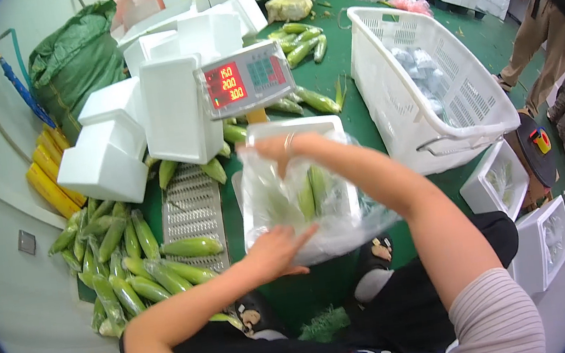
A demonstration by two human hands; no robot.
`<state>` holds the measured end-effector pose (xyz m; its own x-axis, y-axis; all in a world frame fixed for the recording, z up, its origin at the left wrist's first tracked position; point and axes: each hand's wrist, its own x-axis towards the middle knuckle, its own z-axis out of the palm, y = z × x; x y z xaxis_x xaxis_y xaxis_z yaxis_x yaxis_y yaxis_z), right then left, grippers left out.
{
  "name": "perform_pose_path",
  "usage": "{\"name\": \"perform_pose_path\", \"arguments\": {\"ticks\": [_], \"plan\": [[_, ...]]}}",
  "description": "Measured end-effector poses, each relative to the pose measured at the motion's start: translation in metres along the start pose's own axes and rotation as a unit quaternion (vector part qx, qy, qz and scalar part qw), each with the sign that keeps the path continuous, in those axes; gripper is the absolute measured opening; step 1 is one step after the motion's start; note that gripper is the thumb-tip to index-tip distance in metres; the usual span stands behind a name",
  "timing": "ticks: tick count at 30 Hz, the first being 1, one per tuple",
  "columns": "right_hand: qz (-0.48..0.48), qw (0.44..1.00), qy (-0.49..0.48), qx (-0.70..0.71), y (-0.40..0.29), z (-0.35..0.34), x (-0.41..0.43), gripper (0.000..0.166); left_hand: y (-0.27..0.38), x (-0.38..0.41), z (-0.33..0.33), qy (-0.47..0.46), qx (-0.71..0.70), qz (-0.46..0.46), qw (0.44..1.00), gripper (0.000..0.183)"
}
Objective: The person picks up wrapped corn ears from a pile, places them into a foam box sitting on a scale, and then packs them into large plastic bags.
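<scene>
A white foam box (334, 125) stands before me, lined with a clear plastic bag (339, 238). Ears of corn in green husks (306, 197) lie inside it. My right hand (271, 152) reaches over the far left part of the box, at the bag's edge; its grip is blurred. Near the close left rim, my left hand (279, 252) has its fingers apart on or just above the plastic. Behind the box rises a digital scale's display (248, 79) with red lit digits. Husked corn ears in clear wrap (114, 241) are heaped to the left, beside a perforated metal plate (192, 204).
Stacked white foam boxes (175, 110) stand behind at the left, near a green woven sack (79, 58). A large white plastic crate (386, 109) holds wrapped items at the right. More foam boxes (517, 252) sit at lower right. Another person (537, 36) stands at far right.
</scene>
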<state>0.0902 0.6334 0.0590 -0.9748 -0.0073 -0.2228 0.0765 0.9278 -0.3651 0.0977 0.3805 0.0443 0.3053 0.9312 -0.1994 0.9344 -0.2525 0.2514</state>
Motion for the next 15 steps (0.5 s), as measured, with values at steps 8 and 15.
{"name": "perform_pose_path", "arguments": {"ticks": [8, 15], "plan": [[0.004, 0.961, 0.260, -0.098, 0.043, -0.091, 0.032, 0.020, 0.004, 0.016, 0.017, 0.232, -0.547, -0.136, 0.793, 0.025], [0.021, 0.945, 0.326, -0.022, 0.009, -0.108, 0.032, 0.027, 0.038, -0.005, -0.101, 0.253, -0.567, -0.109, 0.777, 0.030]]}}
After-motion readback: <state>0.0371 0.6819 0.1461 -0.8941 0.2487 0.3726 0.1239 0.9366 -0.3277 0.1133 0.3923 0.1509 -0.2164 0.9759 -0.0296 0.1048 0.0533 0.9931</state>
